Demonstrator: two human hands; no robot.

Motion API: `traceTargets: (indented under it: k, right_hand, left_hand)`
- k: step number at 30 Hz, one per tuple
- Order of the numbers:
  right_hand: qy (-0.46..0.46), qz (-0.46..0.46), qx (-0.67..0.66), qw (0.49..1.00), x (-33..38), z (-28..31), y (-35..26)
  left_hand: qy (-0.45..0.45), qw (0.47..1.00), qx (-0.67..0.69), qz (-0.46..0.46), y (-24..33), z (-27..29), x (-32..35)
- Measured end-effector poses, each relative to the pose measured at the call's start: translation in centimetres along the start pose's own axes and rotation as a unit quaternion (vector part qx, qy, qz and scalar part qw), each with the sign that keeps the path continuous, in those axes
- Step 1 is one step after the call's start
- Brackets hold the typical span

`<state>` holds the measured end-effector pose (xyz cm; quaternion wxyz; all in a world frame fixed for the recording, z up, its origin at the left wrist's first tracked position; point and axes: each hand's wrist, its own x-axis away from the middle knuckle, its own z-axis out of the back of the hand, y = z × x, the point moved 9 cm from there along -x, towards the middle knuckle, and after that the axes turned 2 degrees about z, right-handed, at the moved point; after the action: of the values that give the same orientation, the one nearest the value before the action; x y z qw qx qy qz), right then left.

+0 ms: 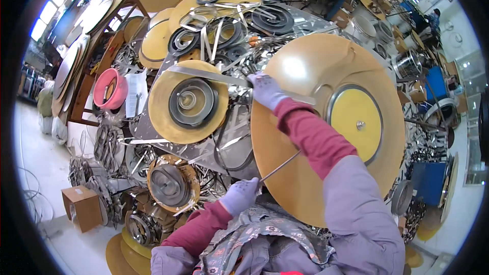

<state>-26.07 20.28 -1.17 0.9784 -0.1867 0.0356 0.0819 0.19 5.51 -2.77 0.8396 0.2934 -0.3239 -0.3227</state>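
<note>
My right hand (pixel 267 90), in a pale glove, reaches across a large tan disc (pixel 285 137) and is closed on a long flat metal strip (pixel 209 75). One end of the strip lies over the disc, the other over a smaller yellow disc (pixel 160 117) bearing a coiled metal ring (pixel 191 103). Lower down, my gloved left hand (pixel 239 196) is closed around a thin metal rod (pixel 280 166), which slants up over the tan disc's near left part. A yellow round plate (pixel 354 122) with a dark rim and a central knob sits on the tan disc, right of my right forearm.
Metal strips, offcuts and dark rings (pixel 272 19) crowd the bench beyond. A pink basin (pixel 110 89) stands at the left, near a rack of round sheets (pixel 71 69). On the floor are a cardboard box (pixel 81 208) and coiled scrap (pixel 109 145). A blue bin (pixel 428 183) stands right.
</note>
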Motion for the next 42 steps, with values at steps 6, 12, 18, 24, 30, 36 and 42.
traceTargets:
  k: [6,12,18,24,30,36,42]
  right_hand:
    - [-0.043,-0.041,0.166,0.984,9.9,11.9,12.7]
    - [-0.031,-0.148,0.440,0.885,20.5,26.0,22.6]
    - [-0.084,-0.259,0.507,0.818,23.9,31.3,25.9]
    - [-0.094,-0.269,0.535,0.795,33.3,36.4,30.4]
    - [-0.157,-0.332,0.527,0.766,40.2,39.4,29.6]
    - [0.087,-0.087,0.436,0.892,30.0,36.0,16.3]
    - [-0.012,0.184,0.397,0.899,16.2,25.7,1.6]
  left_hand:
    - [-0.069,0.997,-0.022,0.024,-0.8,0.0,2.7]
    - [-0.095,0.994,-0.060,-0.008,0.1,0.4,3.7]
    - [-0.108,0.991,-0.083,0.014,-0.9,0.5,3.7]
    - [-0.076,0.995,-0.067,-0.002,-1.7,1.1,3.8]
    - [-0.067,0.996,-0.066,-0.006,-2.3,2.5,4.5]
    - [-0.093,0.990,-0.101,-0.010,-2.0,2.5,5.2]
    - [-0.130,0.985,-0.109,0.015,-1.3,1.3,7.0]
